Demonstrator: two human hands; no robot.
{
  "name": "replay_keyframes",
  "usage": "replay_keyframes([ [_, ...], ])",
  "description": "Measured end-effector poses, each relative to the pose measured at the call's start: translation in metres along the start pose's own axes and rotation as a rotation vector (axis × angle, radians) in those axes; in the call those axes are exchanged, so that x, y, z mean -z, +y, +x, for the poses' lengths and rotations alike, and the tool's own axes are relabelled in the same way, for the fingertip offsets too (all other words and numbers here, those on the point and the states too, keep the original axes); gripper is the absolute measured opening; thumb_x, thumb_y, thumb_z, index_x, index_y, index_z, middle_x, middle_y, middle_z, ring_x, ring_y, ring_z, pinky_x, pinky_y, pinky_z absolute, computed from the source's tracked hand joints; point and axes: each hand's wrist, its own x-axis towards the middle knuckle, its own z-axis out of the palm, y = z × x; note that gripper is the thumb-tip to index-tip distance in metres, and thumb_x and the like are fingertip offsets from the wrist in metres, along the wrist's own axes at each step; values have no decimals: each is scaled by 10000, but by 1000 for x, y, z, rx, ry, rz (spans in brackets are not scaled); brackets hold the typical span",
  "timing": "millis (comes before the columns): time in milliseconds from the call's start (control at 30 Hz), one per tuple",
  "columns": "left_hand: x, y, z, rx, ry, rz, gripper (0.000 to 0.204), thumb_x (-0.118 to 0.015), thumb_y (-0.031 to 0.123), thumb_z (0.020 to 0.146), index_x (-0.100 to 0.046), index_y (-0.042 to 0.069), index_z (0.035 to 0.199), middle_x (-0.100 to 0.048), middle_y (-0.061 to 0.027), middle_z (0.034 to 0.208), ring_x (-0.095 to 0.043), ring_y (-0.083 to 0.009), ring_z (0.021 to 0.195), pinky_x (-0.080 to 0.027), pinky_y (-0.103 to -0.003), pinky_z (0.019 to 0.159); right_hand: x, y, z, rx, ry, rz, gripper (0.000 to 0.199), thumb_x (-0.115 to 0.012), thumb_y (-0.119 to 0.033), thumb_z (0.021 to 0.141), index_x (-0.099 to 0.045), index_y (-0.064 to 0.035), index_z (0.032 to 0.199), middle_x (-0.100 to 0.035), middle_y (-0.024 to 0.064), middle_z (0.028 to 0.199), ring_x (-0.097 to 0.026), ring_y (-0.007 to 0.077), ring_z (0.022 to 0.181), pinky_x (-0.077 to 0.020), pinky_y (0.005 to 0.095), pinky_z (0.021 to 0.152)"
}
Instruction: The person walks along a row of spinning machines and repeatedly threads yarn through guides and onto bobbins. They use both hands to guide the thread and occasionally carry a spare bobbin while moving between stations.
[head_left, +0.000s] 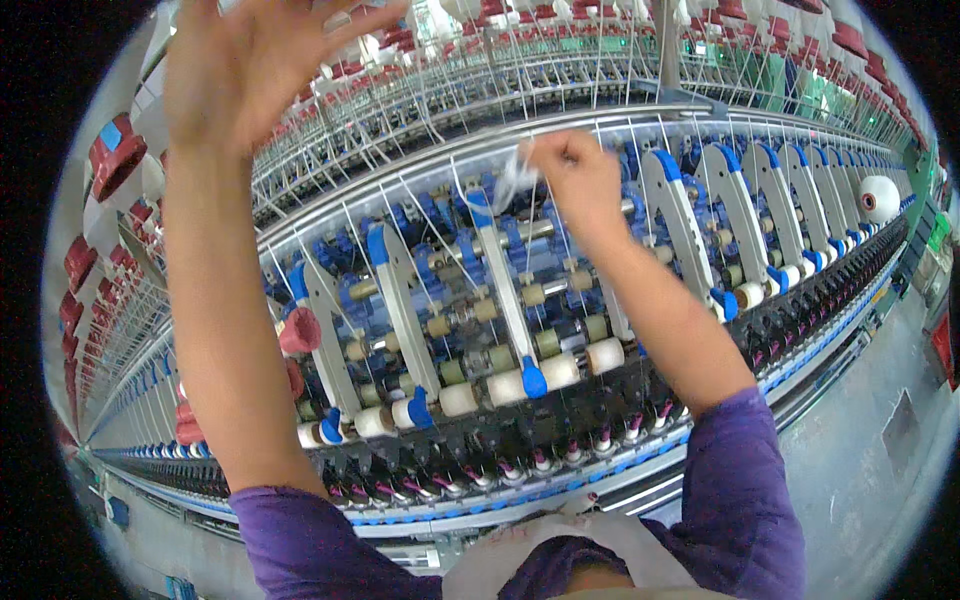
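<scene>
My left hand (250, 85) is raised high at the upper left, in front of the red bobbin holders. Its visible fingers stretch apart, and the upper edge of the picture cuts some off. My right hand (580, 180) is closed in a pinch over the upper bar of a spinning frame. From its fingertips hangs a loose tuft of white fibre (515, 182), smeared by motion. Just below it stands a grey drafting arm (502, 285) with blue ends. White rollers (505, 387) run under the drafting arms.
Spindles with purple-pink yarn (540, 460) line the machine's lower front. A white bobbin (879, 200) rests at the far right. Pink-red rolls (300, 330) sit by my left forearm. Red bobbin holders (117, 157) hang overhead. Grey floor (870, 440) lies at the right.
</scene>
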Motion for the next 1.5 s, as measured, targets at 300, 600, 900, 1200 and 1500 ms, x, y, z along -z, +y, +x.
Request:
replay_keyframes([
  [300,13,-47,-9,-317,-68,-203,534,-397,410,1005,-492,10,1346,-615,-226,1248,-604,-342,1148,-465,-495,1027,43,44,7,-353,45,1417,168,-521,-207,1028,-555,-55,963,-611,90,818,-627,259,813,-515,513,946],
  [600,64,-267,-91,-47,-504,1418,313,-552,187,977,-635,73,1257,-657,-167,1166,-630,-362,1067,-520,-453,898,80,51,-9,-459,-19,1011,148,-494,-177,1033,-569,-87,943,-601,59,780,-505,124,611,-347,278,455],
  [900,72,-212,-97,60,-422,1678,207,-576,192,955,-688,115,1111,-704,-121,1041,-660,-355,984,-537,-466,823,36,31,-48,23,-649,-453,363,-647,-398,921,-740,-92,1093,-726,164,899,-692,337,856,-539,424,759],
  [1200,62,-224,-103,-12,-448,1437,143,-619,169,913,-702,109,1013,-706,-105,1025,-667,-328,966,-540,-429,804,32,23,-61,347,-434,-607,192,-685,-284,890,-694,-118,794,-673,107,733,-678,297,734,-513,446,631],
  [1500,39,-272,-63,-123,-893,2089,94,-669,144,824,-757,158,853,-679,-16,1019,-604,-213,1051,-436,-386,869,73,53,-107,483,-494,-811,88,-726,-140,790,-665,-81,814,-652,81,907,-659,306,845,-530,421,685],
])
